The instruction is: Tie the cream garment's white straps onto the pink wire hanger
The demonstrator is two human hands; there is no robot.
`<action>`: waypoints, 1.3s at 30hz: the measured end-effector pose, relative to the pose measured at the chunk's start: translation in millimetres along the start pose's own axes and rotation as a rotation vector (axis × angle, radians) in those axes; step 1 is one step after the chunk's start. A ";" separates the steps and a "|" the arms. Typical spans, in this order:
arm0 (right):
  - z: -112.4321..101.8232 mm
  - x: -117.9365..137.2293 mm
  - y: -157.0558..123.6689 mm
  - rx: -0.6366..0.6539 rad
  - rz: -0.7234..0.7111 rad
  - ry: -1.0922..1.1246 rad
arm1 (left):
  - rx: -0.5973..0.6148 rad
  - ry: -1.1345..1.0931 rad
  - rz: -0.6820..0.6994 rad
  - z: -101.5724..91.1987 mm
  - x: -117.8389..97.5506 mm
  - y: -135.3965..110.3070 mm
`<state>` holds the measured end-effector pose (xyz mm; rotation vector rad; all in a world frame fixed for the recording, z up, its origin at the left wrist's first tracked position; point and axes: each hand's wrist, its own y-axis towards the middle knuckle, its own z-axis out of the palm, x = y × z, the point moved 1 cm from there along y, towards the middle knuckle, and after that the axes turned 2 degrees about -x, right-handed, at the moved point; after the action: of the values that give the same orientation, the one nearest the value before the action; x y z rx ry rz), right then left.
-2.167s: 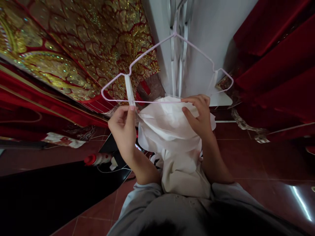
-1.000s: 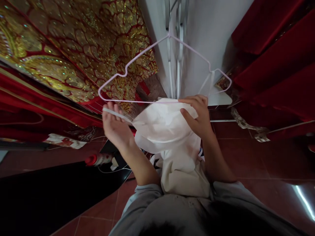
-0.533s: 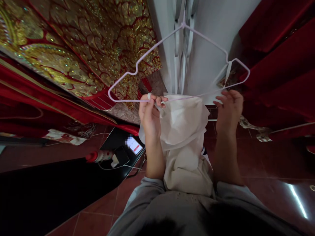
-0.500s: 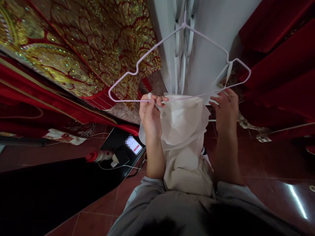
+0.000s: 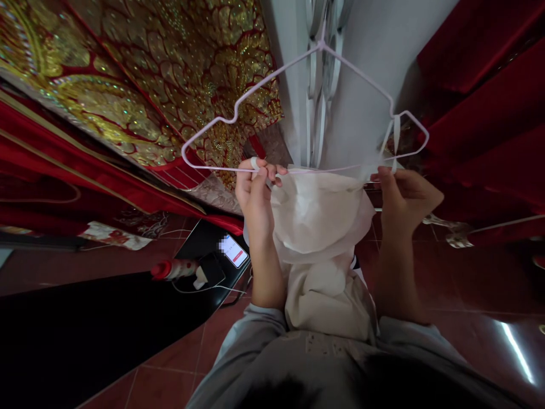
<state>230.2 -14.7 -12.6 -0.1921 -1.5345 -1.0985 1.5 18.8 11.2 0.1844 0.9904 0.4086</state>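
A pale pink clothes hanger hangs in front of me. A cream-white garment of thin cloth hangs along its lower bar, and a narrow white loop goes over the notch at the hanger's right end. My left hand is closed round the lower bar at the garment's left edge; a white band is on one finger. On the other side, my right hand pinches the garment's top right corner, just under the bar near the loop. Its fingertips partly hide the cloth there.
Gold-sequinned red costumes hang at the left, red cloth at the right. A white door with curved metal handles stands behind the hanger. On a black table lie a lit phone, a red-capped bottle and a cable.
My right hand has turned and closed its spread fingers on the garment's right corner. The hanger has shifted slightly to the left at its ends. My left hand keeps its hold.
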 end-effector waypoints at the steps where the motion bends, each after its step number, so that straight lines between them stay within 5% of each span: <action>1: -0.2 2.7 1.1 -0.022 -0.044 0.019 | -0.004 -0.018 -0.007 1.0 0.8 -0.3; 8: 21.3 25.7 29.2 0.252 -0.284 0.279 | -0.028 -0.075 -0.025 4.4 1.5 -1.7; 11: 23.0 16.3 54.7 0.258 -0.359 0.225 | -0.034 -0.023 -0.033 5.8 1.7 -3.2; 14: 9.0 -20.0 81.3 0.154 -0.429 0.249 | -0.029 -0.009 -0.039 6.9 1.8 -6.2; 18: -20.2 -69.8 92.2 -0.307 -0.609 0.311 | -0.028 0.021 -0.052 6.5 -3.4 -7.1; 21: -22.9 -63.9 70.0 -0.410 -0.655 0.219 | -0.054 0.061 -0.049 6.6 -6.8 -6.1; 23: -12.3 -39.0 48.9 -0.229 -0.598 0.185 | -0.051 0.053 -0.039 7.6 -5.9 -6.5; 25: 4.5 -11.7 31.1 0.239 -0.501 0.017 | -0.028 0.023 -0.023 8.8 -3.1 -8.4; 28: 20.6 10.1 17.1 0.596 -0.459 -0.261 | -0.016 0.012 -0.014 7.5 0.7 -12.0; 31: 22.5 8.3 14.1 0.626 -0.463 -0.327 | -0.116 0.087 0.032 -4.1 1.1 -12.5; 37: 20.8 -0.2 10.4 0.576 -0.465 -0.310 | -0.537 0.290 0.413 -60.6 -10.4 2.7; 39: 23.0 -0.7 10.6 0.577 -0.456 -0.322 | -0.536 0.378 0.516 -75.3 -16.9 12.5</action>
<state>221.5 7.8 -4.9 0.4146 -2.1906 -0.9449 -73.1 20.7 -12.3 -0.1360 1.1611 1.1967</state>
